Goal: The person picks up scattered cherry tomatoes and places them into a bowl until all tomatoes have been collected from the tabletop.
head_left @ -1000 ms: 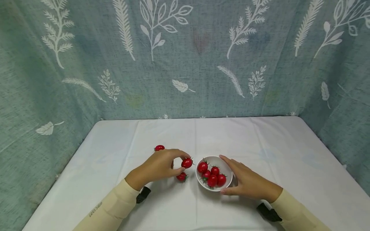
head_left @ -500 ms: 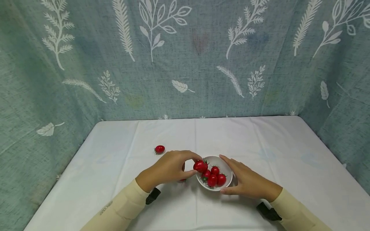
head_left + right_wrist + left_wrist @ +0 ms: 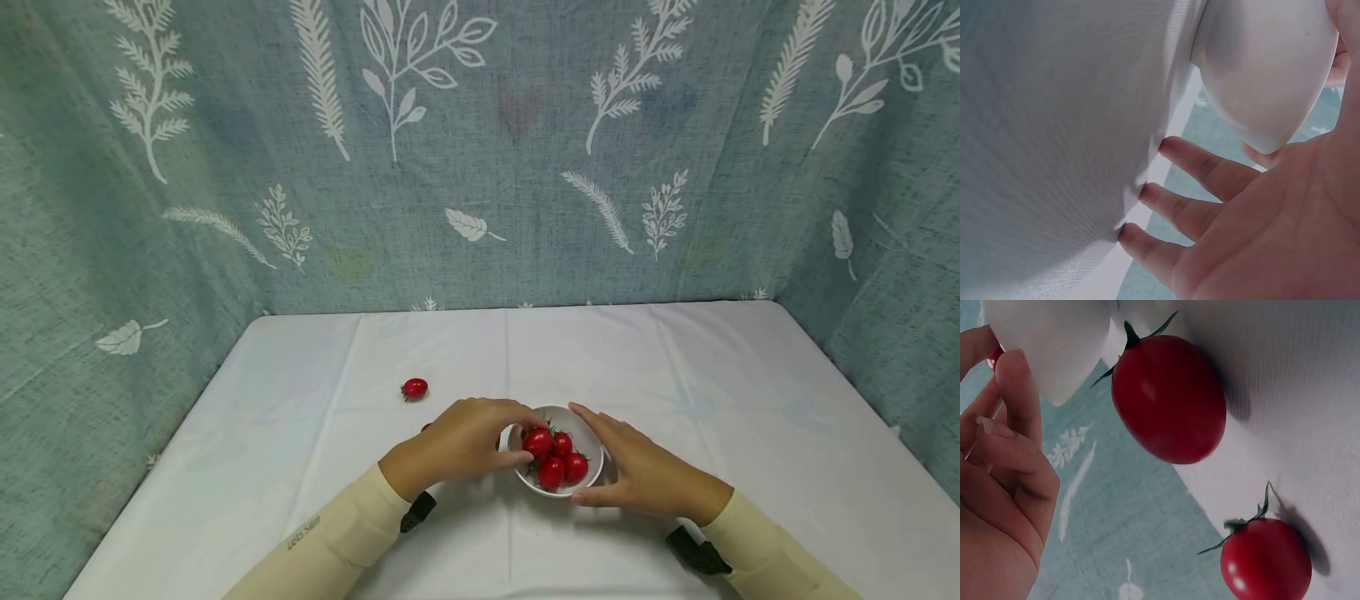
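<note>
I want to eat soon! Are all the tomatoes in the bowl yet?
Not yet. Several red cherry tomatoes already sit in the small white bowl. The left hand is over it, the right hand steadying it. One loose red tomato remains on the white tablecloth.

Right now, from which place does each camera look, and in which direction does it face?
Head: sits high, faces forward and down at the table, the white bowl, both hands and both sleeves.
Left wrist: sits low at the table, looks past the left hand at two tomatoes and the bowl's outer wall.
Right wrist: sits low, looks along the right hand at the bowl's outer wall; palm and fingers show.
Shared: all three views show the bowl.
</note>
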`<action>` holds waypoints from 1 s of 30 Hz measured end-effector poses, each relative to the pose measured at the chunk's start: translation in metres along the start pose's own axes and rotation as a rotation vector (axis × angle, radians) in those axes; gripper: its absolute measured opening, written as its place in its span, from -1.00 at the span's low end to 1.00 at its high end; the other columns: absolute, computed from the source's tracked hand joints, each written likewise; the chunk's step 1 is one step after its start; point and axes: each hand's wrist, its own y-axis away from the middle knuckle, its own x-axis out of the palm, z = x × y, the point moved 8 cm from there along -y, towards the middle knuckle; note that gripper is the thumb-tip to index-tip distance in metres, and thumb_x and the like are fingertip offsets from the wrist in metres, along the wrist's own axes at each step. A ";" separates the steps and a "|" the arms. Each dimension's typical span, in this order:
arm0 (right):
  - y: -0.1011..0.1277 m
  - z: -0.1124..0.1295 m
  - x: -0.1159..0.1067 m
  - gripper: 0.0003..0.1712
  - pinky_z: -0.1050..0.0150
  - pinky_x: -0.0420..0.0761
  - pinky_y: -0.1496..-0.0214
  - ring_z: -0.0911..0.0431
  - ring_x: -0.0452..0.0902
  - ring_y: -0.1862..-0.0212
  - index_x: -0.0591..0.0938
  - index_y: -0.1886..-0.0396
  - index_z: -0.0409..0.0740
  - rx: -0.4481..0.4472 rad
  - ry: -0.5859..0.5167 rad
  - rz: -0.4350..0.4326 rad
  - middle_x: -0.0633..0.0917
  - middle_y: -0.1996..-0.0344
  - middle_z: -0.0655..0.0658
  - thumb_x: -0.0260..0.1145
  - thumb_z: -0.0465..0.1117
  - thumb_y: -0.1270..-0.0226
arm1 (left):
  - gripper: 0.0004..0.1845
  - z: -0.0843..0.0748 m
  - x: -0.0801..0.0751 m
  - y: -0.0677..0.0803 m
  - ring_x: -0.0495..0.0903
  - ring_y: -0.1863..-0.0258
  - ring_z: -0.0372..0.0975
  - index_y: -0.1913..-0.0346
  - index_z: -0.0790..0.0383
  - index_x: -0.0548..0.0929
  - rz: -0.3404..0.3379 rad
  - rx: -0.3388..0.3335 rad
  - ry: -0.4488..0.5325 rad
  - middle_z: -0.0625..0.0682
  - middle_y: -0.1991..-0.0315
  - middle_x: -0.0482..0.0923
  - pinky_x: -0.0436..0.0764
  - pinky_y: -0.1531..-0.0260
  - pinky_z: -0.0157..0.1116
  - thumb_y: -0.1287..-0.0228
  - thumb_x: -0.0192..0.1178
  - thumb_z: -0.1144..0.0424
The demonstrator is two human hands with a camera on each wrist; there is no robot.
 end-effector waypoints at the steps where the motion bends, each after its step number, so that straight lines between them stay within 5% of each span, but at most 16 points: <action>1: 0.000 0.000 0.000 0.29 -0.44 0.31 -0.30 -0.35 0.21 -0.47 0.02 -0.62 0.11 -0.002 0.000 -0.001 0.29 -0.49 -0.31 0.47 0.39 -0.01 | -0.56 0.000 0.001 0.000 0.41 0.54 -0.45 -0.15 -0.11 0.67 0.003 0.000 -0.002 -0.25 0.13 0.69 0.46 0.48 -0.53 -0.19 0.45 0.07; 13: 0.000 -0.002 0.001 0.29 -0.43 0.32 -0.30 -0.33 0.21 -0.47 0.01 -0.63 0.12 -0.011 0.008 -0.008 0.28 -0.49 -0.31 0.46 0.40 -0.02 | -0.59 -0.003 0.006 -0.004 0.58 0.25 -0.38 -0.12 -0.14 0.68 0.049 -0.042 -0.018 -0.26 0.06 0.70 0.56 0.24 -0.44 -0.19 0.44 0.05; 30: 0.000 0.000 0.001 0.30 -0.44 0.29 -0.30 -0.35 0.18 -0.48 0.01 -0.63 0.11 0.008 0.015 -0.002 0.28 -0.50 -0.30 0.46 0.41 -0.01 | -0.55 -0.001 0.005 -0.004 0.62 0.23 -0.38 -0.13 -0.15 0.68 0.048 -0.049 -0.030 -0.25 0.15 0.70 0.58 0.23 -0.40 -0.15 0.47 0.03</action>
